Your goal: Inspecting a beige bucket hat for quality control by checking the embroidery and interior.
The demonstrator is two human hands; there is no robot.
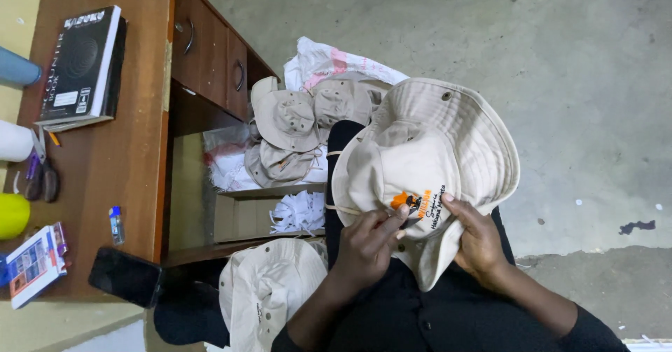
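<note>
I see a cream bucket hat (427, 152) held up over my lap, near the middle of the view, its crown turned toward me with an orange and black embroidered mark on the front. My left hand (369, 243) has its grip pinched together on the hat's thin drawstring and the brim edge just below that mark. My right hand (479, 243) has its grip clamped on the brim from the right, thumb on top by the mark.

To the left, past my knee, a pile of tan hats (301, 131) lies on white sacking (329, 61) on the floor, and another cream hat (269, 292) rests nearer, by my left elbow. Further left stands the wooden table (126, 156), carrying a black box (80, 65), scissors (42, 170), a dark phone (126, 276) and a small blue-capped bottle (116, 224).

My judgement of the risks: the pinch on the cord is small, so a tug could slip it free or pull the cord through its eyelet. A looser right-hand hold would let the hat sag onto my lap or drop to the dusty concrete floor (560, 79) and soil the pale cloth. The phone sits at the table's near edge, where my left elbow could knock it off.
</note>
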